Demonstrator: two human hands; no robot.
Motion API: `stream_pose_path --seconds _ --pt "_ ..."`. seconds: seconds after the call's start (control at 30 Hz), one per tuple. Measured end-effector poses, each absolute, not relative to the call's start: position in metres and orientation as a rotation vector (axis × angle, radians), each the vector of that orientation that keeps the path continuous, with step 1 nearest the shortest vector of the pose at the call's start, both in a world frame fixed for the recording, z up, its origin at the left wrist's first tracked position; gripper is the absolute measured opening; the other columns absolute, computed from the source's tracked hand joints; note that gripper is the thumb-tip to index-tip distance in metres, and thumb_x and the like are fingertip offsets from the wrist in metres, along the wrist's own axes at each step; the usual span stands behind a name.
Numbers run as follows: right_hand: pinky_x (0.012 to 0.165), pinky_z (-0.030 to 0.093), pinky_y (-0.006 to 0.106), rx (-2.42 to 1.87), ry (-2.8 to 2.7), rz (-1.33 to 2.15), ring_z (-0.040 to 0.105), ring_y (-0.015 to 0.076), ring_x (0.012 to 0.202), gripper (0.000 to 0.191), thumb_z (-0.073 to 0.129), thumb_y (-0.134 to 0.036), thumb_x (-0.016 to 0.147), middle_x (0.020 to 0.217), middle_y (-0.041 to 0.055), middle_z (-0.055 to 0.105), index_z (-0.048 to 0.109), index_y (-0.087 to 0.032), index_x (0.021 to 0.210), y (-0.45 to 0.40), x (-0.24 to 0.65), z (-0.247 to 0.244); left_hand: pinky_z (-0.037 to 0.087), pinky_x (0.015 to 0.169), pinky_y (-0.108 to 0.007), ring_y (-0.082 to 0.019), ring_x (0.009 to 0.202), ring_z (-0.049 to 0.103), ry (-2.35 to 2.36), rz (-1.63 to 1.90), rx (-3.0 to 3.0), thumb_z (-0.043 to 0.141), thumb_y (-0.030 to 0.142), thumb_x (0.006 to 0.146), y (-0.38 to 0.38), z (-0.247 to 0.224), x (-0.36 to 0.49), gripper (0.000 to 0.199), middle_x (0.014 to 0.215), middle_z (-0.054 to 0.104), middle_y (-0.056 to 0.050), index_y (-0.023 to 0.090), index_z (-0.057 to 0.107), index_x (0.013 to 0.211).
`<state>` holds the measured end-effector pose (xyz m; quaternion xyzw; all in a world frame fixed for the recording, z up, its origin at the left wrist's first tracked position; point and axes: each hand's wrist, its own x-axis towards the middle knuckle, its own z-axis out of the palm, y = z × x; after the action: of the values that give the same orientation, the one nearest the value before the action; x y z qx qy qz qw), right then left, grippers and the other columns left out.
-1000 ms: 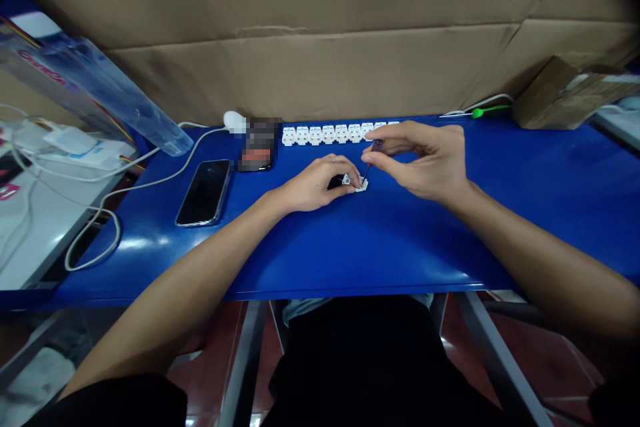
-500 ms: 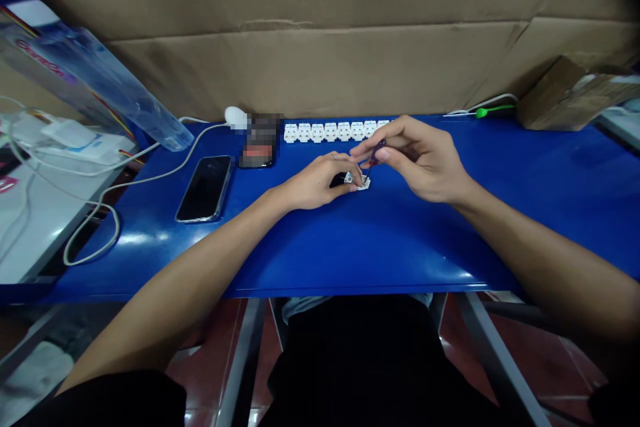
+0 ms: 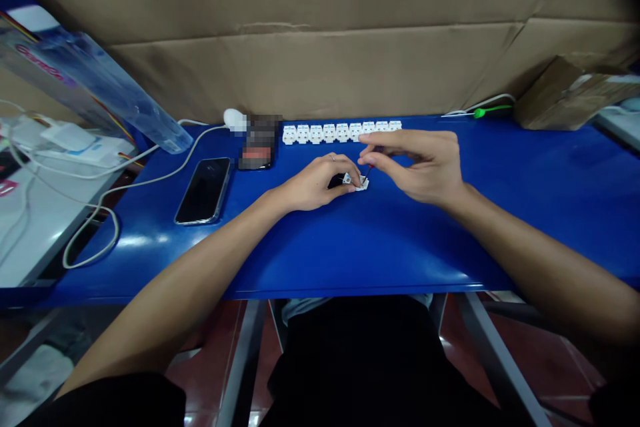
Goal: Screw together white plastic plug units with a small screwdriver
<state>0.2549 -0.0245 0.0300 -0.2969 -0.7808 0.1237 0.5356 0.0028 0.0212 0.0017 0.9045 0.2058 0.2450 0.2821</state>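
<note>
My left hand (image 3: 319, 183) rests on the blue table, its thumb and fingers closed on a small white socket module (image 3: 365, 183). Part of that module is hidden under the fingertips. Above it, my right hand (image 3: 431, 165) pinches a small screwdriver (image 3: 370, 170) between thumb and fingers. A bit of red and a thin dark shaft show below the grip, slanting down to the module. Beyond both hands stands a row of several similar white socket modules (image 3: 329, 133).
A phone (image 3: 204, 191) lies on the table (image 3: 320, 253) to the left, beside a second dark, partly blurred object (image 3: 257, 147). A white cable (image 3: 113, 213) loops near the left edge. At the back right are a cardboard box (image 3: 555, 97) and a green item (image 3: 480, 112).
My right hand has shifted slightly and its fingers have turned around the screwdriver, so the dark handle is now mostly covered. My left hand stays on the module.
</note>
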Motion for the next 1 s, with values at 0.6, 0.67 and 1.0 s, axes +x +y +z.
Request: stream_pose_path --seconds 0.6,0.67,1.0 --pt "0.086 0.079 0.037 -0.683 -1.906 0.490 0.092 0.0226 0.090 0.019 0.087 -0.038 0.104 0.102 0.0006 0.094 0.086 -0.029 0.121 -0.029 0.253 0.036 0.057 0.119 -0.050 -0.027 0.122 0.080 0.505 0.687 2.446 0.075 0.022 0.112 0.024 -0.001 0.002 0.007 0.122 0.086 -0.008 0.024 0.081 0.115" --pt "0.083 0.079 0.036 -0.733 -1.829 0.420 0.092 0.0219 0.085 0.018 0.091 -0.037 0.101 0.098 -0.0010 0.093 0.087 -0.030 0.116 -0.030 0.251 0.034 0.057 0.119 -0.050 -0.028 0.124 0.079 0.533 0.658 2.447 0.075 0.022 0.112 0.023 0.000 0.002 0.007 0.123 0.086 -0.008 0.024 0.081 0.114" --pt "0.101 0.079 0.038 -0.664 -1.930 0.377 0.093 0.0218 0.108 0.033 0.080 -0.036 0.110 0.129 0.0008 0.093 0.085 -0.035 0.143 -0.021 0.256 0.025 0.058 0.121 -0.051 -0.028 0.124 0.080 0.554 0.649 2.420 0.075 0.025 0.112 0.023 0.002 0.001 0.008 0.123 0.087 -0.008 0.025 0.082 0.116"
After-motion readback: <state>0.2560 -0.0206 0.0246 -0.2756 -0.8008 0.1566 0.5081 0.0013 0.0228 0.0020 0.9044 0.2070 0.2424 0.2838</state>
